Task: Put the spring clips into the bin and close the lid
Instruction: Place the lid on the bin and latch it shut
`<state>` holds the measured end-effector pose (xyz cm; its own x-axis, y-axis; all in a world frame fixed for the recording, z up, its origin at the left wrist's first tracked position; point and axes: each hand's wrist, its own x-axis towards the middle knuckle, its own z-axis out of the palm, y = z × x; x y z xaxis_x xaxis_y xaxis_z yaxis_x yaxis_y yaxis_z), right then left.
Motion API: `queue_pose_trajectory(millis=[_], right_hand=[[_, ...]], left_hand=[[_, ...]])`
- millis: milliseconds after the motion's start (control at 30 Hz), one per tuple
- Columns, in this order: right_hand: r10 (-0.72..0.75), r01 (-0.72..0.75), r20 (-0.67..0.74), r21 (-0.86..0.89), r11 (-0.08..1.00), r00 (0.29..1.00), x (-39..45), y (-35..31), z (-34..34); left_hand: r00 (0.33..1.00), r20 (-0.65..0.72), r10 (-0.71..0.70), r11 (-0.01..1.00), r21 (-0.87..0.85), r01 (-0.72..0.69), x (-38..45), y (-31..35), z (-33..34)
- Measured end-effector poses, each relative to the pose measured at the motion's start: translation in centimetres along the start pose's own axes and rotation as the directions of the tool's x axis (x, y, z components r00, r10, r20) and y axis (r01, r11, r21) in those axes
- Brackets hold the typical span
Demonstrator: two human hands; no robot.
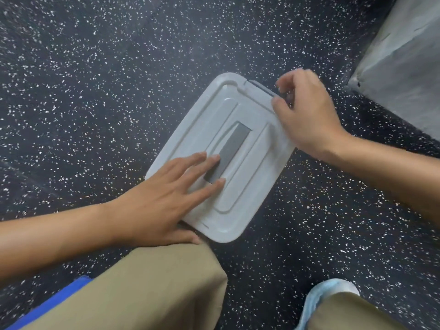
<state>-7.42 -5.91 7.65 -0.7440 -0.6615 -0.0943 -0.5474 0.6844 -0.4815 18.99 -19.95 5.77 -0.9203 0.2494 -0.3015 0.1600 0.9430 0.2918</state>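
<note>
— What are my hands doing, relative to the lid?

— My left hand lies flat on its near-left part, palm down, fingers spread and stretched toward the middle, the thumb tucked at the near edge. The forearm comes in from the left, bare, almost level.

— And the right?

— My right hand sits at the lid's far-right edge, wrist bent down, knuckles up. The fingers curl inward at that edge with the thumb close under them; it is blurred, so I cannot tell whether they pinch anything. The right forearm reaches in from the right side, bare too.

— Legs?

— One knee is just beside the lid's near corner.
</note>
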Motion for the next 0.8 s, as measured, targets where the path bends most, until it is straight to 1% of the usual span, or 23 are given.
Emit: queue_pose_trajectory(millis=[33, 133, 200, 233, 367, 433, 500, 800], right_hand=[[-0.024, 0.025, 0.008, -0.051, 0.998, 1.000, 0.7, 0.7, 0.4], [0.006, 0.024, 0.161, -0.181, 0.983, 0.987, 2.1, 2.1, 2.0], [0.012, 0.033, 0.222, -0.199, 0.979, 0.975, 2.3, 2.8, 3.0], [0.006, 0.034, 0.221, -0.174, 0.984, 0.975, 2.2, 3.1, 3.3], [-0.012, 0.023, 0.132, -0.081, 0.996, 0.991, 1.7, 3.3, 3.7], [-0.016, 0.020, 0.085, -0.048, 0.999, 0.996, 1.5, 3.3, 3.8], [-0.011, 0.012, 0.042, -0.017, 1.000, 0.999, 1.3, 3.1, 3.8], [-0.060, 0.059, -0.073, -0.017, 0.998, 0.996, 1.0, 3.0, 3.9]], left_hand=[[1.000, -0.003, 0.010, 0.999, 0.033, -0.010, 0.0, 0.0, 0.1], [1.000, -0.010, 0.012, 0.987, 0.160, -0.010, 0.2, 0.5, 0.9], [0.999, -0.050, 0.010, 0.973, 0.230, 0.001, 0.4, 1.0, 1.6], [0.998, -0.058, 0.010, 0.967, 0.253, 0.005, 0.5, 1.1, 1.7], [1.000, -0.011, 0.016, 0.970, 0.242, -0.013, 0.7, 1.1, 1.2], [0.999, -0.010, 0.038, 0.964, 0.263, -0.034, 0.7, 0.7, 0.6], [0.999, 0.026, 0.047, 0.960, 0.274, -0.052, 0.9, 0.5, 0.0], [0.987, 0.102, 0.121, 0.947, 0.286, -0.146, 1.8, -0.2, -2.1]])
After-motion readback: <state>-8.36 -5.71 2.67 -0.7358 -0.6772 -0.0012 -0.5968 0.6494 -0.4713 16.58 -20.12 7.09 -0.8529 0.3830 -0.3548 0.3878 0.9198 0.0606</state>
